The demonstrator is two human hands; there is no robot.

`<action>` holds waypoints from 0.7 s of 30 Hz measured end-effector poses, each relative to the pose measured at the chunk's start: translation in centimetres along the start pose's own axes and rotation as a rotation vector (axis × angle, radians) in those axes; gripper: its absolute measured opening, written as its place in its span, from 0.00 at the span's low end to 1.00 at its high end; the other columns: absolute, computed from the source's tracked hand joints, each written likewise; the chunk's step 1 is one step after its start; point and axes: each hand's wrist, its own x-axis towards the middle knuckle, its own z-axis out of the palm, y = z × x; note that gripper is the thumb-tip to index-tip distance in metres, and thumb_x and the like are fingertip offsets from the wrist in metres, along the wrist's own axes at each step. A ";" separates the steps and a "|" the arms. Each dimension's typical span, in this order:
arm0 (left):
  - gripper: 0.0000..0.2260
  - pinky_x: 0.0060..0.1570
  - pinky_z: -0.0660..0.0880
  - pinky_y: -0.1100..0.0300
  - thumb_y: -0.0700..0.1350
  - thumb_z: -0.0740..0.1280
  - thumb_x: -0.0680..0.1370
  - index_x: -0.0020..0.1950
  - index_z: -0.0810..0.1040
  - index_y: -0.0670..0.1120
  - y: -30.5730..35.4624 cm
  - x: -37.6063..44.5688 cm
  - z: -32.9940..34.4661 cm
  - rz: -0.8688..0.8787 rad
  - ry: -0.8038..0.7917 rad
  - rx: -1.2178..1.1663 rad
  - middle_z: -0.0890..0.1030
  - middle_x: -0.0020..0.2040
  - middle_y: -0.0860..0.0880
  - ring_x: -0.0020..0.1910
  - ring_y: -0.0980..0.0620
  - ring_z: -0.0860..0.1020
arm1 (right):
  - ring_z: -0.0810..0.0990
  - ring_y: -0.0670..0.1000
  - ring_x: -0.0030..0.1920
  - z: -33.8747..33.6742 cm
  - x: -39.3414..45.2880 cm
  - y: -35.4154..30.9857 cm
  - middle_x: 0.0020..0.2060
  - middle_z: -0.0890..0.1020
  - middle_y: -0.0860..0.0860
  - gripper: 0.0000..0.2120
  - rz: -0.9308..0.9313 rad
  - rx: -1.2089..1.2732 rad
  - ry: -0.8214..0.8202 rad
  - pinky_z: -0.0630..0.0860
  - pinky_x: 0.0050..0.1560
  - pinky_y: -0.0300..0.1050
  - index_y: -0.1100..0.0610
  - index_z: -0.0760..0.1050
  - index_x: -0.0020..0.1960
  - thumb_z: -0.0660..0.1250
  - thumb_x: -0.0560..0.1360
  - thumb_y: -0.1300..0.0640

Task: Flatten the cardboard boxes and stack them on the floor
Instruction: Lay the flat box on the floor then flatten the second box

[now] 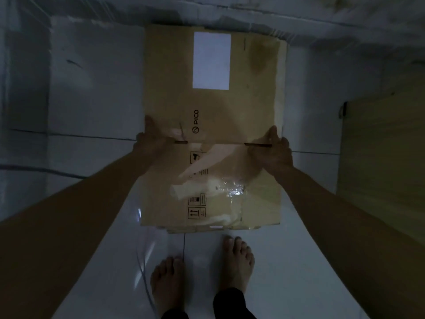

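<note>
1. The flattened box [212,125] was held out in front of the person, its broad face up toward the camera, above the tiled floor [92,88]. Whether its far end touched the floor could not be told in the dim light.
2. Its long axis ran straight away from the person, from the near edge just ahead of the bare feet [202,268] toward the wall [253,10] at the far end.
3. The left hand [150,138] gripped the left long edge about midway along, thumb lying on the top face; the fingers were out of sight beneath.
4. The right hand [277,149] gripped the right long edge at the same level, thumb on top, fingers wrapped under the edge.
5. Both hands sat level with the slots between the flaps, so neither arm was the nearer; the load looked evenly shared.
6. A second layer of cardboard [195,230] showed just below the near edge; it could not be told whether this was a stack on the floor or part of the same box.
7. Judgement: the box lay flat and square to the person, so lowering it straight down, long axis unchanged, appeared the move required.
</note>
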 end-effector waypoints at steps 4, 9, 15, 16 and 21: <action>0.38 0.74 0.48 0.36 0.53 0.65 0.79 0.81 0.44 0.53 1.7 -2.4 -0.6 0.040 0.273 0.253 0.47 0.81 0.43 0.79 0.40 0.48 | 0.51 0.59 0.79 -1.3 -3.1 -0.3 0.80 0.49 0.57 0.43 -0.088 -0.184 0.019 0.64 0.73 0.60 0.43 0.48 0.81 0.69 0.74 0.43; 0.27 0.72 0.59 0.44 0.49 0.63 0.78 0.77 0.62 0.47 5.0 -11.4 -2.2 0.270 0.284 0.313 0.68 0.74 0.44 0.72 0.43 0.68 | 0.54 0.57 0.79 -4.4 -11.6 -2.8 0.80 0.52 0.54 0.41 -0.261 -0.188 -0.170 0.66 0.70 0.53 0.45 0.48 0.81 0.68 0.76 0.48; 0.23 0.58 0.73 0.51 0.51 0.56 0.76 0.65 0.76 0.41 7.8 -27.4 -5.0 0.454 0.222 0.463 0.80 0.59 0.40 0.57 0.40 0.79 | 0.62 0.56 0.76 -11.7 -23.6 -7.7 0.77 0.63 0.55 0.33 -0.347 -0.138 -0.320 0.64 0.71 0.49 0.52 0.59 0.79 0.67 0.78 0.48; 0.20 0.59 0.72 0.51 0.50 0.58 0.78 0.65 0.75 0.42 7.9 -29.8 -5.4 0.433 0.202 0.481 0.79 0.60 0.41 0.58 0.40 0.78 | 0.65 0.56 0.74 -13.4 -25.7 -8.4 0.75 0.66 0.55 0.31 -0.367 -0.121 -0.327 0.64 0.69 0.47 0.53 0.62 0.78 0.67 0.79 0.49; 0.15 0.55 0.74 0.53 0.48 0.60 0.81 0.64 0.75 0.42 8.0 -41.9 -9.7 0.348 0.194 0.447 0.80 0.58 0.42 0.56 0.42 0.79 | 0.75 0.52 0.65 -21.8 -35.8 -10.1 0.67 0.76 0.53 0.23 -0.381 -0.089 -0.368 0.69 0.61 0.40 0.54 0.73 0.71 0.68 0.78 0.49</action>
